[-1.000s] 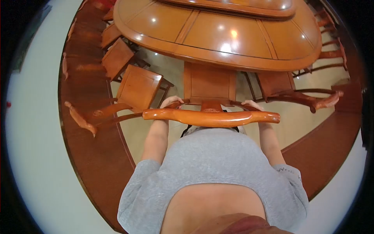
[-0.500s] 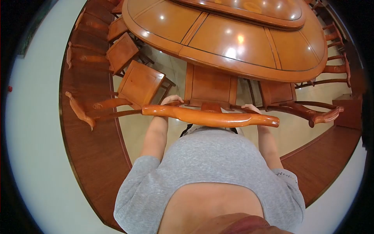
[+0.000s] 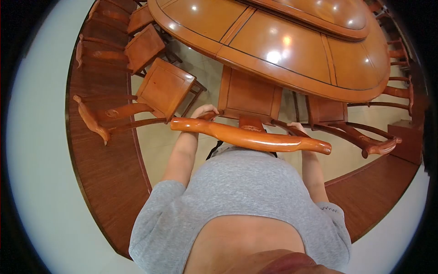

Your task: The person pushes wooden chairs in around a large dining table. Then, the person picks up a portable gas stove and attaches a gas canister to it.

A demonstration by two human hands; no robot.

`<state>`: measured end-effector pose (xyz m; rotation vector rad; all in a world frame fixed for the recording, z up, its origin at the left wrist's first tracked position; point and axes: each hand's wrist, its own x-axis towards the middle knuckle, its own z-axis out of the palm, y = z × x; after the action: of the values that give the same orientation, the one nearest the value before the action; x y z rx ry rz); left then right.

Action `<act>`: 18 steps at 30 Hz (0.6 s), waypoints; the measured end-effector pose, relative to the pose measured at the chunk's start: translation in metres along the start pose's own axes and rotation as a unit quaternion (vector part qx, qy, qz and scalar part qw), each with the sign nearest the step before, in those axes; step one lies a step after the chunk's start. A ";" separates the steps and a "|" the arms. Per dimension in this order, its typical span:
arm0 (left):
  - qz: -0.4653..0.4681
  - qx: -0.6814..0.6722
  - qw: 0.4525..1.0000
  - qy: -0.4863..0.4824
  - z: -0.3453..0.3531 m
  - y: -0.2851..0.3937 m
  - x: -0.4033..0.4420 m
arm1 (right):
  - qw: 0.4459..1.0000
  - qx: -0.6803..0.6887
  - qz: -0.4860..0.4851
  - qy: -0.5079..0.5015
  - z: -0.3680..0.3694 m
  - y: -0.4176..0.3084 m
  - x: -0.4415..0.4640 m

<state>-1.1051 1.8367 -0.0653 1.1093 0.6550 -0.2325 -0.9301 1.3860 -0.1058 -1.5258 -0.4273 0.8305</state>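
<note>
Nearest is the person's grey shirt [image 3: 246, 187], and just ahead of it the top rail [image 3: 251, 136] of a wooden chair [image 3: 250, 89], its left end higher in view than its right. Below and beyond the rail, the left hand [image 3: 203, 111] has its fingers curled close over the left side of the chair's back, while its palm and thumb are partly hidden. The right hand [image 3: 297, 129] is bent around the right side in the same manner, though the rail and back cover much of it, so how tightly those fingers press I cannot tell. The chair's seat lies ahead of both hands, its far edge under the rim of the large oval table [image 3: 283, 50]. Either side stand a left-hand chair [image 3: 165, 86], angled, and a right-hand chair [image 3: 326, 109].
</note>
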 end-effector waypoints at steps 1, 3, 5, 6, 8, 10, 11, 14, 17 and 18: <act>0.006 -0.010 1.000 -0.010 0.000 -0.001 -0.004 | 1.000 -0.003 0.001 -0.002 -0.002 0.007 0.001; 0.004 -0.017 1.000 -0.012 -0.012 -0.016 0.001 | 0.999 0.005 0.047 -0.004 0.001 0.013 0.008; 0.002 -0.023 1.000 -0.015 -0.033 -0.036 0.022 | 0.997 -0.014 0.078 0.004 0.006 0.007 0.014; -0.064 -0.040 0.997 -0.023 -0.048 -0.048 0.045 | 0.993 -0.030 0.109 0.013 0.011 0.003 0.013; -0.129 -0.059 0.989 -0.031 -0.087 -0.115 0.076 | 0.997 0.003 0.052 0.050 0.002 0.040 0.005; 0.044 -0.159 0.986 0.024 -0.113 -0.199 0.098 | 0.912 0.258 0.283 0.144 -0.019 0.078 0.022; 0.047 -0.168 0.984 0.037 -0.102 -0.189 0.047 | 0.921 0.212 0.260 0.200 0.009 0.046 0.008; -0.119 0.116 0.960 0.226 -0.079 -0.132 -0.059 | 0.945 0.246 0.108 0.186 0.018 0.083 -0.008; -0.173 0.069 0.951 0.248 -0.117 -0.169 -0.131 | 0.903 0.173 0.297 0.258 0.026 0.091 -0.027; -0.182 0.054 0.940 0.284 -0.135 -0.190 -0.154 | 0.905 0.169 0.300 0.251 0.051 0.085 -0.035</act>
<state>-1.3697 1.8501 -0.1546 1.1594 1.3839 -0.2673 -1.0076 1.3848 -0.1769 -1.4793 0.5738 0.8757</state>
